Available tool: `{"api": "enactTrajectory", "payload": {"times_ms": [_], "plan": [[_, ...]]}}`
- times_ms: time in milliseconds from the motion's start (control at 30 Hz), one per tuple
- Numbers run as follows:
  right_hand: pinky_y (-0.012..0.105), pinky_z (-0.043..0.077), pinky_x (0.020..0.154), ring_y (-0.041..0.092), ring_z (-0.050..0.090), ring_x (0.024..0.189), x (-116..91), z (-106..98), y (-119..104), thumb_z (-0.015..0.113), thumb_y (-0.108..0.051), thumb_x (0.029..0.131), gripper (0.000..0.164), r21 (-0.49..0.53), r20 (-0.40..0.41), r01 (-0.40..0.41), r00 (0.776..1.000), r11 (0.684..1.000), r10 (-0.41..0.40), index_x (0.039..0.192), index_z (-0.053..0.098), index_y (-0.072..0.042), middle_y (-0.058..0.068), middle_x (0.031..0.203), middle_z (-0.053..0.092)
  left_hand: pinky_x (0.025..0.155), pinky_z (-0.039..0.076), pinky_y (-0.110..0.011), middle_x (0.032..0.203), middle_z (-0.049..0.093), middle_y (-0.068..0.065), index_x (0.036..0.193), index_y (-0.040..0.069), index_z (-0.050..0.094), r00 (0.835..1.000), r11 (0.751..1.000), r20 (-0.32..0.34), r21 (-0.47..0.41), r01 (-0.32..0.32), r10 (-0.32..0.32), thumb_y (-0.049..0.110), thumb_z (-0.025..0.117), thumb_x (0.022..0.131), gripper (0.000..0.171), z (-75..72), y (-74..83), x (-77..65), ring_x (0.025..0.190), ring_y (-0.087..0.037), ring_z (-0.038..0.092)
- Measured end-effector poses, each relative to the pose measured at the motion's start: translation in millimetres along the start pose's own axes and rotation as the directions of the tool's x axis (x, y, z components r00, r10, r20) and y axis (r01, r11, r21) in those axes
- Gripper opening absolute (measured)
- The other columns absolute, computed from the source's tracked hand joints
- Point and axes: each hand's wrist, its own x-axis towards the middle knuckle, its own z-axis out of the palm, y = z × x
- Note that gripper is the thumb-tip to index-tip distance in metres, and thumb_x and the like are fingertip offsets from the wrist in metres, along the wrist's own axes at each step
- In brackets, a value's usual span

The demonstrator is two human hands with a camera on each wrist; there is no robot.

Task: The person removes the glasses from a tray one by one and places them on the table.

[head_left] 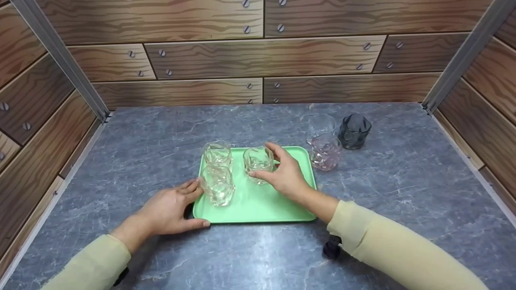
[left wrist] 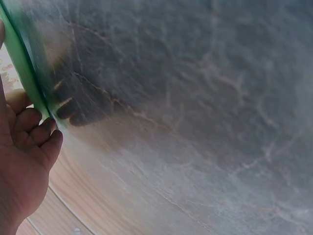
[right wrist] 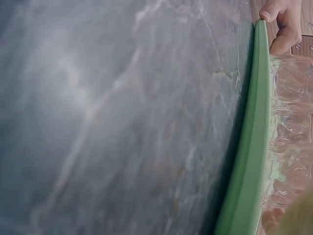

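A green tray [head_left: 270, 207] lies on the table with clear glasses on it. My right hand [head_left: 288, 176] holds one clear glass [head_left: 257, 163] near the tray's back middle, thumb in front and fingers around the far side. Along the tray's left side stand two more clear glasses, a rear glass [head_left: 217, 152] and a front glass [head_left: 219, 189]. My left hand [head_left: 167, 210] grips the tray's front left corner, its fingers at the left rim beside the front glass and its thumb at the front rim. In the left wrist view, curled fingers [left wrist: 36, 129] meet the tray's edge.
Just right of the tray stand a pinkish glass [head_left: 325, 153], a clear glass [head_left: 321, 125] behind it and a dark grey glass [head_left: 354, 132]. Wood-patterned walls [head_left: 262, 56] bound the grey marbled table [head_left: 149, 141] at the back and sides.
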Motion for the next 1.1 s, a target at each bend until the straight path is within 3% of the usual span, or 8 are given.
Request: {"api": "enactTrajectory", "payload": {"times_ms": [267,733,1100], "plan": [[0.045,0.048,0.112,0.03,0.054,0.138,2.2,1.3,-3.4,0.094,-0.029,0.083,0.086,-0.004,0.002,-0.024,1.0,1.0,0.024,0.154,0.052,-0.006,0.015,0.151,0.058,0.109,0.048,-0.061,0.165,0.039,-0.021,0.157,0.003,0.051,1.0,1.0,-0.022,0.005,-0.014,0.014,0.08,0.06,0.092,0.102,1.3,-0.3,-0.9,0.146,-0.042,0.046],[0.038,0.042,0.118,0.025,0.053,0.14,6.9,-0.5,0.3,0.094,-0.028,0.084,0.078,0.005,0.051,-0.054,0.997,0.999,0.054,0.149,0.052,-0.011,0.006,0.149,0.059,0.11,0.047,-0.061,0.165,0.037,-0.02,0.159,0.005,0.048,1.0,1.0,0.0,0.006,-0.007,0.007,0.081,0.06,0.091,0.103,-0.9,-0.1,-0.4,0.147,-0.042,0.045],[0.043,0.049,0.111,0.029,0.059,0.131,11.6,-5.8,1.5,0.097,-0.029,0.078,0.085,0.027,0.091,-0.053,0.995,0.998,0.05,0.146,0.052,-0.007,0.014,0.141,0.062,0.109,0.048,-0.061,0.164,0.039,-0.022,0.158,0.004,0.05,1.0,1.0,-0.008,0.008,-0.016,0.016,0.08,0.061,0.091,0.102,-0.1,0.2,0.6,0.146,-0.043,0.046]]}}
